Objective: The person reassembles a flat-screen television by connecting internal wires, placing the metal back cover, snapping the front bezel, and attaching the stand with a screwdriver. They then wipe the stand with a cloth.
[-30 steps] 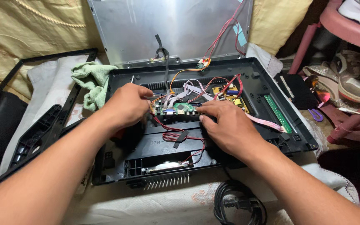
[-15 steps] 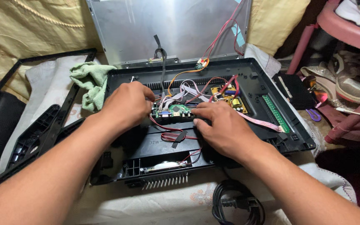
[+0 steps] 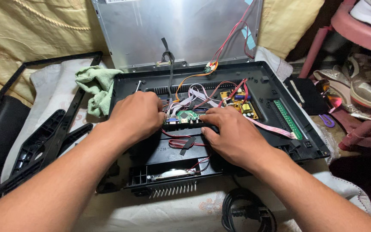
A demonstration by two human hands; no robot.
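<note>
Resting on the opened black back shell (image 3: 280,92) of a flat-screen monitor, both bare hands meet at a small green circuit board (image 3: 188,116) near the shell's middle. The left hand (image 3: 137,116) lies knuckles up with its fingers curled down onto the board's left edge, pinching at it or at the connectors there; its fingertips are hidden, so what exactly they hold cannot be told. The right hand (image 3: 235,139) presses its fingers along the board's front edge, thumb tucked below against the black plastic, touching rather than lifting. Red, white and orange wires (image 3: 202,92) fan out from the board toward a yellow power board (image 3: 242,103) just to its right. A pink ribbon cable (image 3: 269,127) runs right toward a narrow green strip board (image 3: 287,119). Behind the shell the silver metal panel (image 3: 181,30) stands tilted upright. A green cloth (image 3: 97,86) lies left of the shell, beside a black bezel frame (image 3: 44,62) and a black stand piece (image 3: 39,146). A coiled black power cord (image 3: 247,212) sits near the front edge.
</note>
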